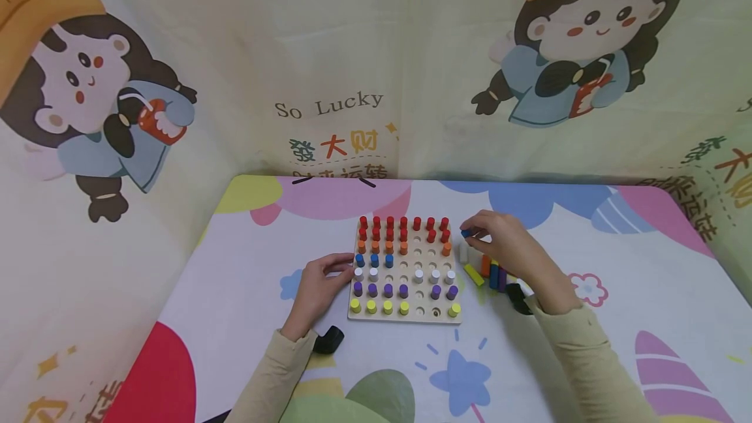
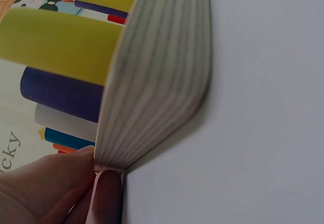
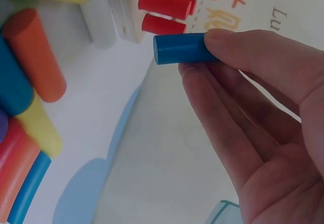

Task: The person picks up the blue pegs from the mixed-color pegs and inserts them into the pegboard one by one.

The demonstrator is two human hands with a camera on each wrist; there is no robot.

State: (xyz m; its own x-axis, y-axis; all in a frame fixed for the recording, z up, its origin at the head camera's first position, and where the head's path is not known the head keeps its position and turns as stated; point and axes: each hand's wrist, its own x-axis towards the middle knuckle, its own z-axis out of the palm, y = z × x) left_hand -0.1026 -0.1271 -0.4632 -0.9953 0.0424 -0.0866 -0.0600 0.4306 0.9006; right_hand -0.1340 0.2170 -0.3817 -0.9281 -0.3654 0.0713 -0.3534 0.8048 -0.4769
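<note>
A wooden pegboard [image 1: 405, 319] lies on the table, with upright pegs in rows by colour: red at the back, then orange, blue, white, purple and yellow. Some holes are bare, mostly right of the middle. At the board's left edge my left hand [image 1: 320, 289] grips the side, and the left wrist view shows its fingertips on the board's rim [image 2: 109, 155]. My right hand [image 1: 508, 243] is raised off the board's right back corner. Between thumb and fingers it pinches a blue peg [image 3: 185, 48], held level in the right wrist view.
Loose pegs lie right of the board, under my right hand: a yellow peg [image 1: 473, 275], an orange peg [image 3: 35, 54], a white peg [image 3: 98, 21] and several more in a pile. A patterned cloth wall [image 1: 435, 96] rises behind the table.
</note>
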